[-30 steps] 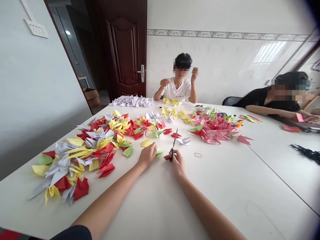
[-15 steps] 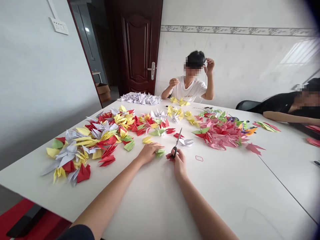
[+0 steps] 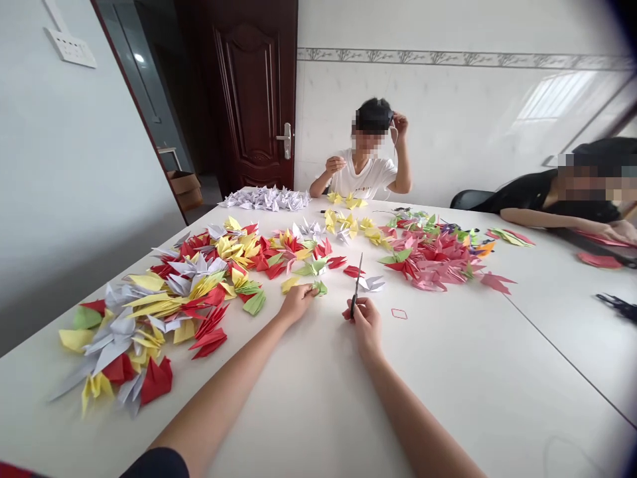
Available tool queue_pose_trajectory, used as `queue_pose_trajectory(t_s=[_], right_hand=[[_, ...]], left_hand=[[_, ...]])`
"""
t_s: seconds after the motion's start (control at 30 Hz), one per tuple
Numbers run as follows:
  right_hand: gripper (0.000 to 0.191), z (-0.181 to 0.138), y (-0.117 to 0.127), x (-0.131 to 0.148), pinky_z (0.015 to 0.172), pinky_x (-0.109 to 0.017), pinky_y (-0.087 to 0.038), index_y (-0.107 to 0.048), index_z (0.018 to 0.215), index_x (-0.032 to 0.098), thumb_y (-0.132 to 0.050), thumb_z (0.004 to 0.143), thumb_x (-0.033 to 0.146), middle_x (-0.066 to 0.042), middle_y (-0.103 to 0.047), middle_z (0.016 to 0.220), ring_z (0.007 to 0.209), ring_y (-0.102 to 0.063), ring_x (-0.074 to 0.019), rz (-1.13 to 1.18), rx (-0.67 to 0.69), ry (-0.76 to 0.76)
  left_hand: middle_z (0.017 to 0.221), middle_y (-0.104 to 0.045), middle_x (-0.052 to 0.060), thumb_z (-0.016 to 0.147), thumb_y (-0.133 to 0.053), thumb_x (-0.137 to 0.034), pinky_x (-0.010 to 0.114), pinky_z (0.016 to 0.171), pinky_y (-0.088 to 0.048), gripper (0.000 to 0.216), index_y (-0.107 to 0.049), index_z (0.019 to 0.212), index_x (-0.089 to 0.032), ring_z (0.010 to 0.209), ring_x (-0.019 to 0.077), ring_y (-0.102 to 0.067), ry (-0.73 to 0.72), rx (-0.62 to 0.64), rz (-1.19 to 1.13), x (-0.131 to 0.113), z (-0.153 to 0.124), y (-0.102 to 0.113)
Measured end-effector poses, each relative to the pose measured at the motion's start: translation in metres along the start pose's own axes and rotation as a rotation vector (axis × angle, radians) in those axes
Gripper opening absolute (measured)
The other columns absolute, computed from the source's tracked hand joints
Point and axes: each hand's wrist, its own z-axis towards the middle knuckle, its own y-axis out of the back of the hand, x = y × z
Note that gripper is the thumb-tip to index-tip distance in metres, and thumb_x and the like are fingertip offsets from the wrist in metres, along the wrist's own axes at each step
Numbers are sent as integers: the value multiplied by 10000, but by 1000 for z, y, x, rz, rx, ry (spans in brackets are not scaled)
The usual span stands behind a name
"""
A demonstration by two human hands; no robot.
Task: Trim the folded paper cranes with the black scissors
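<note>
My left hand [image 3: 296, 301] pinches a small green folded paper crane [image 3: 320, 287] just above the white table [image 3: 448, 372]. My right hand [image 3: 365, 320] is closed round the handles of a pair of scissors [image 3: 355, 294], blades closed and pointing away from me. A white crane [image 3: 371, 284] lies just beyond the scissor tips. A small red rubber band [image 3: 399, 313] lies right of my right hand. A big spread of red, yellow, white and green paper cranes [image 3: 164, 299] covers the table to my left.
A pink and red crane heap [image 3: 432, 259] lies at mid right, a white crane pile [image 3: 266, 198] at the far end. One person in a white shirt [image 3: 365, 176] sits opposite, another in black [image 3: 557, 199] leans at the right. A dark door [image 3: 256, 99] stands behind.
My left hand went from lying flat over the green crane to pinching it and lifting it slightly. My right hand with the scissors stayed almost still. The person opposite raised a hand to their head.
</note>
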Motion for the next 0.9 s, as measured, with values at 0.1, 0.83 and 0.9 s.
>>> queue_pose_trajectory(t_s=[0.1, 0.83, 0.9], right_hand=[[314, 1, -2, -1, 578, -281, -396, -611, 799, 217, -691, 765, 518, -14, -650, 618, 590, -578, -174, -6, 82, -24], [300, 7, 26, 1, 538, -290, -324, -505, 676, 224, -667, 787, 451, 38, -423, 513, 497, -395, -132, 253, 426, -80], [283, 11, 28, -3, 548, -299, -346, -523, 692, 227, -657, 804, 450, 32, -434, 526, 511, -412, -141, 302, 433, -88]], left_hand=[[779, -696, 65, 940, -446, -405, 298, 728, -515, 331, -612, 789, -161, 752, 203, -674, 55, -7, -157, 9, 10, -1], [883, -612, -1, 878, -511, -189, 243, 658, -497, 289, -495, 1166, -198, 610, 96, -621, 14, -132, -260, 3, 4, 7], [889, -624, 5, 872, -509, -195, 245, 674, -502, 316, -508, 1188, -193, 629, 103, -632, 27, -176, -278, 0, 2, 6]])
